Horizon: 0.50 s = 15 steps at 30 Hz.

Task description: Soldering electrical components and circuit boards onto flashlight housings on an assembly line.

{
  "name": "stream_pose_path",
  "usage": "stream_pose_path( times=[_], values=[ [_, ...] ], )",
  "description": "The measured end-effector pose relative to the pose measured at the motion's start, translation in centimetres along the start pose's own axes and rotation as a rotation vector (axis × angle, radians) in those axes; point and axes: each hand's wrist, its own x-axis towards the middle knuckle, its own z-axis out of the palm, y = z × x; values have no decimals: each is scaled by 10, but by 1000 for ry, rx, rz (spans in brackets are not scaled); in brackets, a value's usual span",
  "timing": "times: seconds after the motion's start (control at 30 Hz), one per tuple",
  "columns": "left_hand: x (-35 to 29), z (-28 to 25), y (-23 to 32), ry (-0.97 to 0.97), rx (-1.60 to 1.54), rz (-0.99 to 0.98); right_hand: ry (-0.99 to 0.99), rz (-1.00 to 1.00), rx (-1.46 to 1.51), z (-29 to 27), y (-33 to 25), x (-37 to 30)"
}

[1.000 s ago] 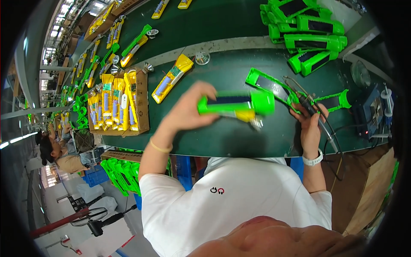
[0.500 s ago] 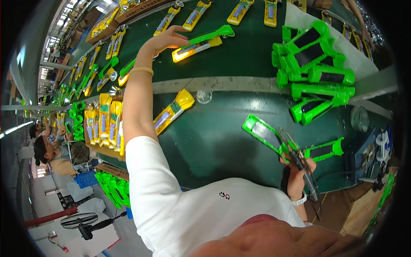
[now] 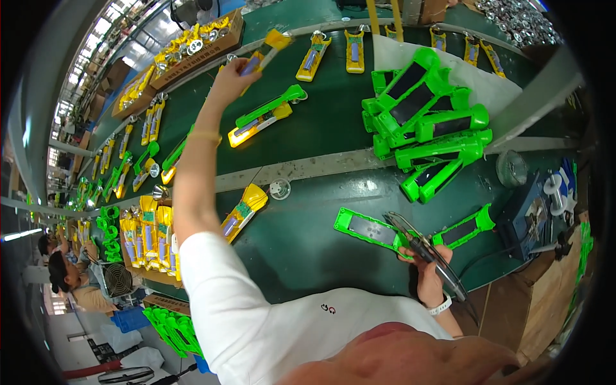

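Observation:
My left hand (image 3: 232, 80) reaches far out over the belt, fingers closed on a yellow lamp shell (image 3: 255, 63) with a purple battery in it. Just nearer lies a lit yellow shell (image 3: 256, 128) with a green housing (image 3: 268, 108) on top. Low on the right, my right hand (image 3: 428, 276) is closed round a soldering iron (image 3: 443, 264). Its fingers touch or lie beside a green housing with a dark panel (image 3: 369, 230); the exact contact is hidden. Another green housing (image 3: 467, 227) lies just right of the hand. A wired yellow shell (image 3: 245, 210) rests near my left forearm.
Green housings (image 3: 430, 122) are piled at the back right. A box of yellow shells (image 3: 149, 240) stands at left. A clear round dish (image 3: 511, 168) and a blue soldering station (image 3: 527, 218) are at right. A metal rail (image 3: 308, 168) divides belt from bench.
My left hand has gone from beside the lit shell to a yellow shell farther off, which it now grips. The whole view has shifted; my right hand keeps the soldering iron.

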Motion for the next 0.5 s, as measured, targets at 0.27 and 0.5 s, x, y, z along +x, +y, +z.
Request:
stream_pose_path(
  times=[0.27,0.5],
  values=[
    [-265,36,115,-667,-113,660,-15,53,78,-4,6,-2],
    [-334,92,107,-356,-11,674,-10,40,-98,3,4,8]
  ],
)
